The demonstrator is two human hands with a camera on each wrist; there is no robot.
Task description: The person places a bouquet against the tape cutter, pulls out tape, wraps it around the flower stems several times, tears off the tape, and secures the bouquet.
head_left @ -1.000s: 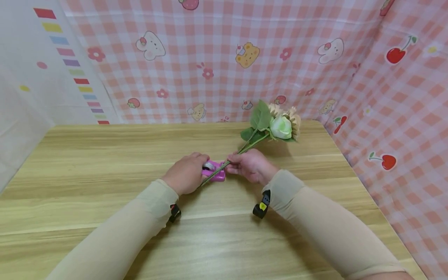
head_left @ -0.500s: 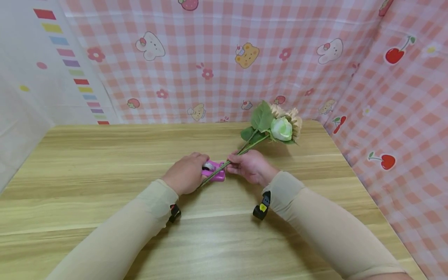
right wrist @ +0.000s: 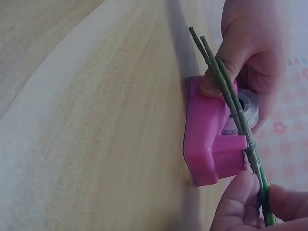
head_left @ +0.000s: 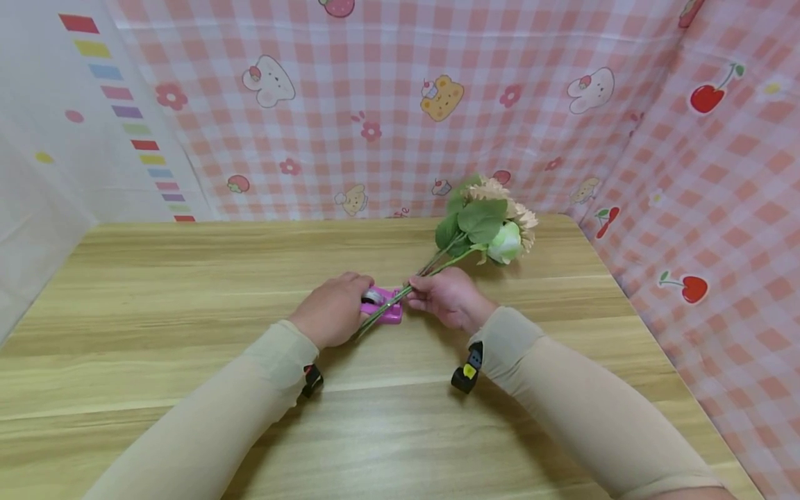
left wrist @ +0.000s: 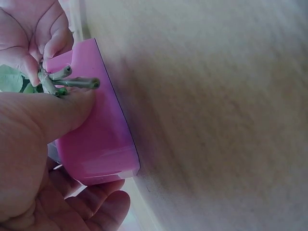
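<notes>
My left hand (head_left: 334, 309) grips a pink tape dispenser (left wrist: 106, 139) on the table, its thumb along one side and fingers round the other. A roll of clear tape (right wrist: 248, 111) sits in the dispenser, and its toothed cutting edge (right wrist: 244, 160) faces the stems. Between thumb and fingers, my right hand (head_left: 448, 297) pinches several green flower stems (right wrist: 236, 106) bundled together. They slant over the dispenser, with the cut ends toward my left hand. Leaves (head_left: 482, 221), a pale green rose (head_left: 505, 243) and cream flowers (head_left: 490, 189) spread beyond my right hand.
The wood-grain table (head_left: 187, 278) reaches back to a pink checked cloth (head_left: 387, 83) hung behind it. Another checked cloth (head_left: 737, 229) hangs along the right side, and a white cloth (head_left: 44, 153) on the left. Black wrist cameras (head_left: 464, 377) sit under both wrists.
The flower bunch has rolled in my right hand: the leaves now lie in front of the cream flowers and the rose has turned lower. Both hands and the dispenser stay in place.
</notes>
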